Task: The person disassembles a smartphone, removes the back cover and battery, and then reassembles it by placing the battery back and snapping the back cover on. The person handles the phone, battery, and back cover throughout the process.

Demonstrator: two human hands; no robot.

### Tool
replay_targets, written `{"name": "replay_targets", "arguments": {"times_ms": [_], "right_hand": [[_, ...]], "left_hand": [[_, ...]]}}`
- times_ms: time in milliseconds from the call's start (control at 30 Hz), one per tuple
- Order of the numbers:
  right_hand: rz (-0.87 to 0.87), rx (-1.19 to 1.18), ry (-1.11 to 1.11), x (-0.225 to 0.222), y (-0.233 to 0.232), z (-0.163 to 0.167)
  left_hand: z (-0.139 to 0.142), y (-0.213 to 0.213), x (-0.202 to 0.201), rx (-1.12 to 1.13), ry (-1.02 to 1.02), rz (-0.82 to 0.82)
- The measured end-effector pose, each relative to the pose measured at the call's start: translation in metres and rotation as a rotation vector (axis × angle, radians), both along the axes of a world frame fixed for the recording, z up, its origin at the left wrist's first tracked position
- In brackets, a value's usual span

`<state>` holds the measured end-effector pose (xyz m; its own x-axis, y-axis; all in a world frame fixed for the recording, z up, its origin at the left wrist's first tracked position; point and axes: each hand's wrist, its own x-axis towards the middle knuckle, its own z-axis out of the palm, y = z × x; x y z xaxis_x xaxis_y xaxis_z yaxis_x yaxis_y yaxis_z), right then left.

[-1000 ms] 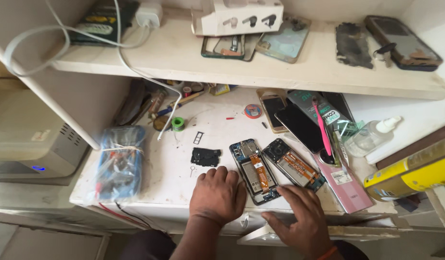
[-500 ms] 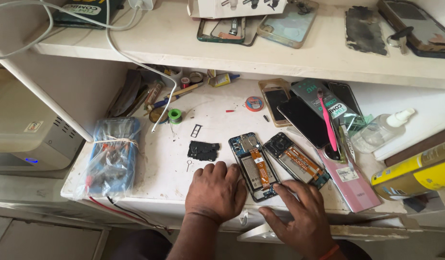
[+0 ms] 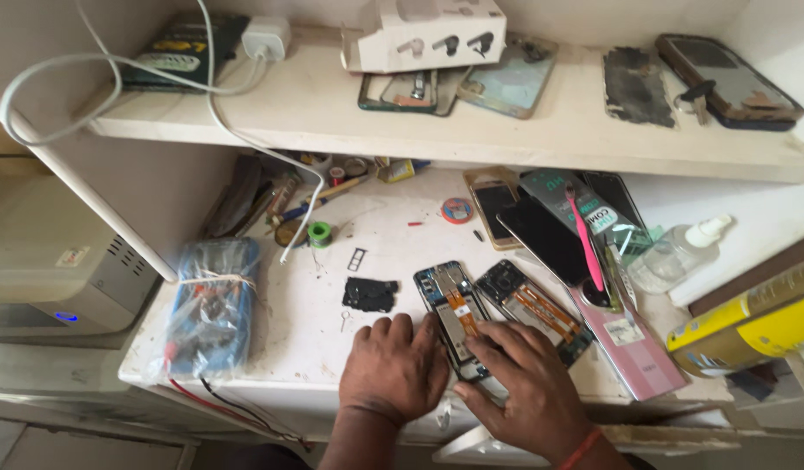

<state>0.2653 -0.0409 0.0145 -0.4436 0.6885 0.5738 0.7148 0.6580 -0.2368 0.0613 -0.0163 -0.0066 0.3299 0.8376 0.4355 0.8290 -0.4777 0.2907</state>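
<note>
Near the front edge of the scuffed white bench, my left hand lies palm down, fingers loosely curled and gripping nothing, its fingertips just beside an opened phone. That phone lies flat on its face, back cover off, showing a dark frame, small metal shields and an orange ribbon cable down its middle. My right hand rests over its lower end, fingers spread and pressing on it rather than closed round it; an orange band circles that wrist. Just to the right, a second opened phone lies at a slant, with the same orange ribbon inside. Left of my fingers sits a flat, ragged black piece, and beyond it a small metal card tray. At the far left, a clear plastic bag with a blue tint, tied with string, holds a jumble of tools. A pink toothbrush stands in a dark round pot among glossy black phones, and a clear plastic bottle with a white cap lies on its side. At the far right is a yellow box with dark print. On the shelf above, a white carton shows pictures of small dark items.
</note>
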Motion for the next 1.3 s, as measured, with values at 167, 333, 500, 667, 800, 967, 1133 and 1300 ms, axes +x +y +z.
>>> {"name": "replay_targets", "arguments": {"times_ms": [167, 333, 500, 667, 800, 967, 1133, 1300], "right_hand": [[0.022, -0.021, 0.000, 0.006, 0.007, 0.003], [-0.090, -0.005, -0.089, 0.008, 0.035, 0.013], [-0.103, 0.022, -0.156, 0.005, 0.053, 0.014], [-0.096, 0.006, -0.133, 0.009, 0.052, 0.006], [-0.096, -0.014, -0.134, 0.011, 0.053, 0.003], [-0.093, -0.020, -0.129, 0.011, 0.055, 0.006], [-0.093, -0.039, -0.160, 0.012, 0.058, 0.009], [-0.092, -0.053, -0.188, 0.009, 0.059, 0.011]], "left_hand": [[-0.002, 0.001, 0.000, -0.004, -0.023, -0.017], [-0.004, 0.000, -0.001, 0.010, -0.037, -0.031], [-0.002, 0.001, 0.001, 0.005, -0.041, -0.038], [-0.003, 0.000, 0.000, -0.032, -0.033, -0.044], [-0.004, 0.001, 0.000, -0.015, -0.038, -0.043], [-0.004, 0.001, 0.001, -0.071, -0.004, -0.040], [-0.004, 0.001, 0.002, -0.055, -0.031, -0.037], [-0.007, 0.002, 0.002, -0.005, -0.057, -0.039]]}}
